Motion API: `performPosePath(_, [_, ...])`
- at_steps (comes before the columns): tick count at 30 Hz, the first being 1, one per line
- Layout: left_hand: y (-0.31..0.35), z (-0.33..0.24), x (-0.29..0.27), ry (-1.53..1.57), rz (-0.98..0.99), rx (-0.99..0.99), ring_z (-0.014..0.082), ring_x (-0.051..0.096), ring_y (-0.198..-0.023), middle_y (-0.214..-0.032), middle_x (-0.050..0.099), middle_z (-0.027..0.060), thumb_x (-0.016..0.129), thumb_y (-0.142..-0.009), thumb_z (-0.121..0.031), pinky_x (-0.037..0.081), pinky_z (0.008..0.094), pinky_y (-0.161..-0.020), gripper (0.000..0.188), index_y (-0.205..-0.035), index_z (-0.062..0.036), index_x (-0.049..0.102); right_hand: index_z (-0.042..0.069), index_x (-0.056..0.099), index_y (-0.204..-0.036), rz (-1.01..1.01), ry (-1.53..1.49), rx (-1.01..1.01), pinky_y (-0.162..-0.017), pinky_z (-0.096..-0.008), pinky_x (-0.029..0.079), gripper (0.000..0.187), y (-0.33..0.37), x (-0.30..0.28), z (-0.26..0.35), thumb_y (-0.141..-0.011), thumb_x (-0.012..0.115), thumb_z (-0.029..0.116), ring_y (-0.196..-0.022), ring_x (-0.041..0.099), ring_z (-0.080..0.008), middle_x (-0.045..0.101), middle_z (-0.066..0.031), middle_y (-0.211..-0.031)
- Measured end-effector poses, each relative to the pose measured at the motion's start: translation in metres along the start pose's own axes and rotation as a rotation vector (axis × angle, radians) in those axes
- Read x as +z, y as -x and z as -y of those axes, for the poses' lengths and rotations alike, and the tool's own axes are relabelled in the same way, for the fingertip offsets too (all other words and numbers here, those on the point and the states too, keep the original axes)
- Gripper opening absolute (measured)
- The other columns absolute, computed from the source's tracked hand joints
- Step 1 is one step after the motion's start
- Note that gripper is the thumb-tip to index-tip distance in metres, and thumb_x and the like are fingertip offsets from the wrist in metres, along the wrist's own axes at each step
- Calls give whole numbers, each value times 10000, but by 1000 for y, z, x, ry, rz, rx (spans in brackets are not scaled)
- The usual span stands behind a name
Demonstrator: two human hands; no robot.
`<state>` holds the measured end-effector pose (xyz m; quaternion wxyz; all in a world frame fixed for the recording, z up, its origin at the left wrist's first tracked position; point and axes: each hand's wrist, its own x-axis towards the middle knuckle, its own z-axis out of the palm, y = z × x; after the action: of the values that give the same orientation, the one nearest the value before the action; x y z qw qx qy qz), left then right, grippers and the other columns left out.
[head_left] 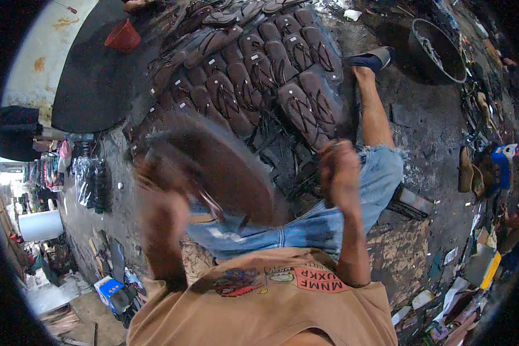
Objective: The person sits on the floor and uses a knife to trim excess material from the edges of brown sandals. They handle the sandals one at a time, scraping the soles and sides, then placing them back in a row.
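Note:
In front of my lap a large dark brown sandal (228, 167) is tilted and smeared by motion. My left hand (161, 202) is closed on the near left side of the sandal, its fingers blurred. To the right, my right hand (341, 173) is curled into a closed grip above my knee; what sits inside it, if anything, is hidden. Just beyond that hand lies a pair of brown thong sandals (311, 109). Several more brown sandals (225, 95) are laid out in rows farther off, many with small white stickers. Black strap-like scraps (288, 164) lie between my legs.
A red bucket (123, 36) stands at the far left, and a dark round tub (437, 52) at the far right. Loose sandals (472, 170) and a blue box (503, 166) lie along the right side. Plastic-wrapped goods (90, 183) and a white roll (41, 225) are at the left.

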<state>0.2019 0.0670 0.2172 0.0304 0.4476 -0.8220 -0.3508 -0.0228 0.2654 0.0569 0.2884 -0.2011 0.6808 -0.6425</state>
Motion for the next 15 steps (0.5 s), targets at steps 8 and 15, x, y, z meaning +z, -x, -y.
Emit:
performPosePath(8, [5, -4, 74, 1718, 54, -190, 234, 671, -1172, -1275, 682, 91, 684, -949, -41, 579, 429, -988, 356, -1297, -76, 618, 20, 613, -1161, 115, 142, -97, -569, -364, 476, 348, 92, -18, 29, -1055, 487, 327, -599, 569, -184, 555, -80, -672])
performPosePath(15, [24, 15, 90, 1700, 150, -151, 259, 666, -1173, -1271, 684, 102, 718, -948, -163, 538, 446, -1054, 382, -1298, -65, 599, 19, 619, -1073, 285, 497, -63, -519, -420, 409, 340, 166, -27, 15, -1042, 507, 339, -506, 523, -329, 525, -160, -631])
